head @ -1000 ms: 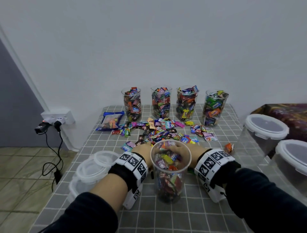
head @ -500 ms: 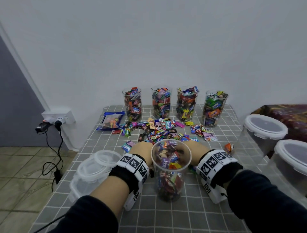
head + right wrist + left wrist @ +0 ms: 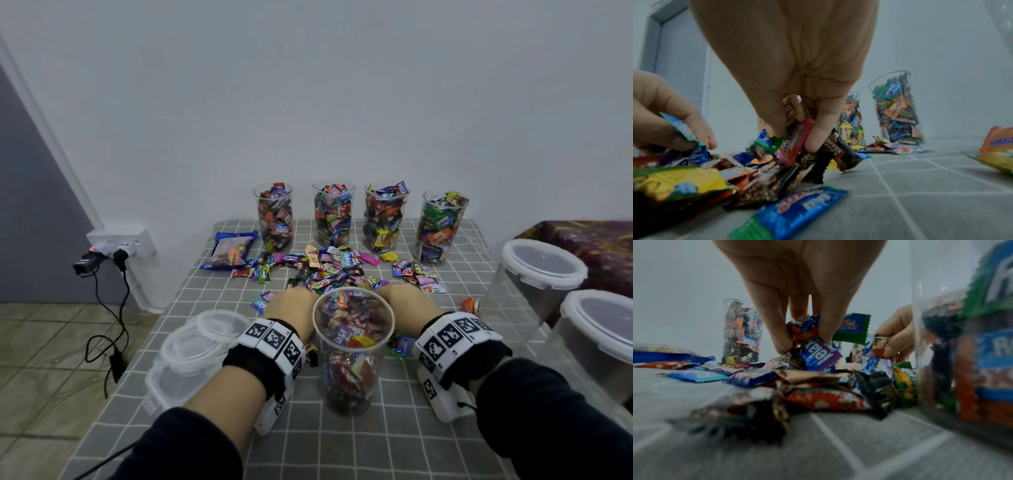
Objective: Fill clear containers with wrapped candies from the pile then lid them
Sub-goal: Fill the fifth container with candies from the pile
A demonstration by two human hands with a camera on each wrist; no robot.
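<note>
A clear container (image 3: 352, 346), open and part full of wrapped candies, stands near the table's front edge. Just behind it lies the candy pile (image 3: 329, 270). My left hand (image 3: 289, 310) and right hand (image 3: 406, 303) reach past the container on either side; in the head view it hides their fingertips. In the left wrist view, my left hand (image 3: 805, 342) pinches several candies, a purple-blue wrapper among them, just above the pile. The right wrist view shows my right hand (image 3: 795, 136) gripping a bunch of candies, pink and brown wrappers among them.
Several full, unlidded containers (image 3: 333, 212) line the back of the grey checked table (image 3: 342, 442). A stack of clear lids (image 3: 202, 346) lies at the left, beside my left wrist. Two large lidded tubs (image 3: 541, 274) stand at the right. A blue candy bag (image 3: 231, 251) lies back left.
Both hands have dropped from the container's rim to the pile behind it and closed their fingers on candies. The container has not moved.
</note>
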